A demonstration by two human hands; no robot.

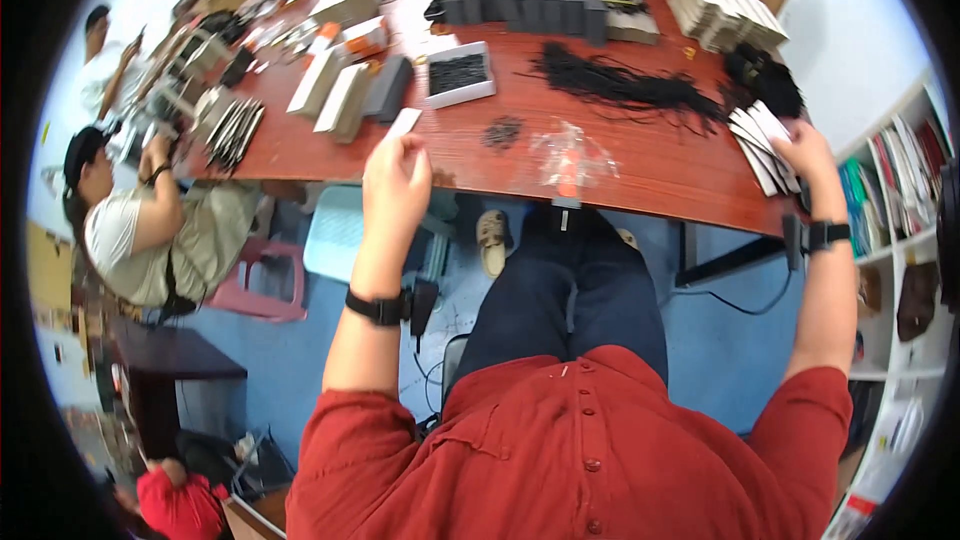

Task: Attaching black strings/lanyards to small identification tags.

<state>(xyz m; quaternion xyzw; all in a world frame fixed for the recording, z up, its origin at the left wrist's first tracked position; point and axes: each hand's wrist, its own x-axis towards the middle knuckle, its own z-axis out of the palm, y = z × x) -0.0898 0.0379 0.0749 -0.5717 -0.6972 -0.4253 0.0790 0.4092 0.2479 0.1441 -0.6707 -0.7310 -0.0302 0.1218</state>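
Note:
My left hand (398, 180) is raised at the table's near edge, thumb and fingers closed on a small white card (405, 123). Far to the right, my right hand (810, 155) pinches the edge of a white card strip (768, 122) in a fanned pile at the table's corner. Between my hands lie a small heap of dark little pieces (502, 132) and a crumpled clear plastic wrapper (585, 155) with an orange strip. A white open box (460, 74) full of thin black pieces stands just beyond my left hand.
A bundle of black cords (630, 80) stretches across the reddish table (640, 165). Behind it stand a row of dark grey boxes (525, 0) and stacked pale cards (725, 12). Upright boxes (345, 103) stand at left. Another person (150, 230) works farther left, near a pink stool (262, 280).

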